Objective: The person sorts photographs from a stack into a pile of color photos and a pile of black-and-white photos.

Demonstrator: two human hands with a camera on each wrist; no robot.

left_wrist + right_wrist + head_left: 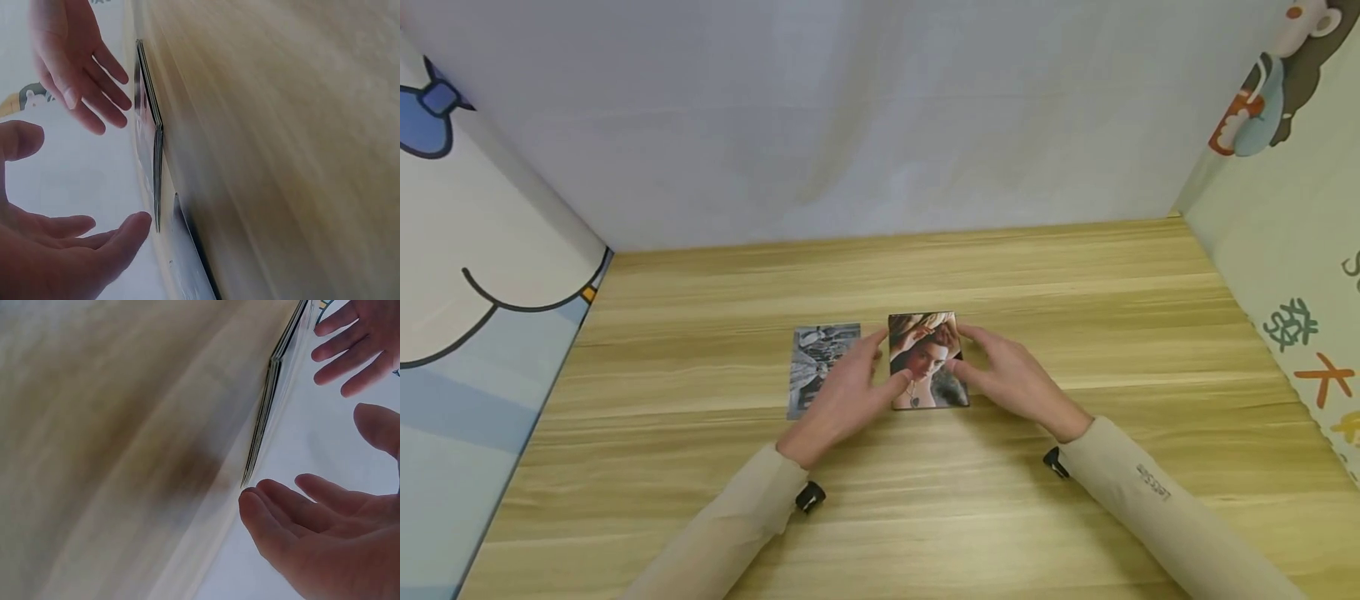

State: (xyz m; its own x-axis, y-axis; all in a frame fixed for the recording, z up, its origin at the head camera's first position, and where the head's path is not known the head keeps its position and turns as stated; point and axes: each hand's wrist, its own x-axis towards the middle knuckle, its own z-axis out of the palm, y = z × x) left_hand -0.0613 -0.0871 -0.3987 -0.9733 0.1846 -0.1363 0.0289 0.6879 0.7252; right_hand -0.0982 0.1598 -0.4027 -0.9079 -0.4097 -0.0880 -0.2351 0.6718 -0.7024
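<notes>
A neat stack of photo cards (929, 342) lies on the table, its top card a colour portrait with a pendant. Several thin layers show along its edge (158, 169) in the left wrist view. My left hand (848, 390) is at the stack's left side and my right hand (1011, 377) at its right, both with relaxed, spread fingers. In the wrist views neither hand grips the stack; fingertips come close to its edges, and I cannot tell whether they touch. A single grey picture card (811, 354) lies flat to the left, partly covered by my left hand.
The wood-grain table (1075, 292) runs back to a pale cloth wall (925, 125). Printed panels with cartoon figures stand at the left (497, 225) and right (1262, 233). Each sleeve has a small black wrist device (810, 497) at its cuff.
</notes>
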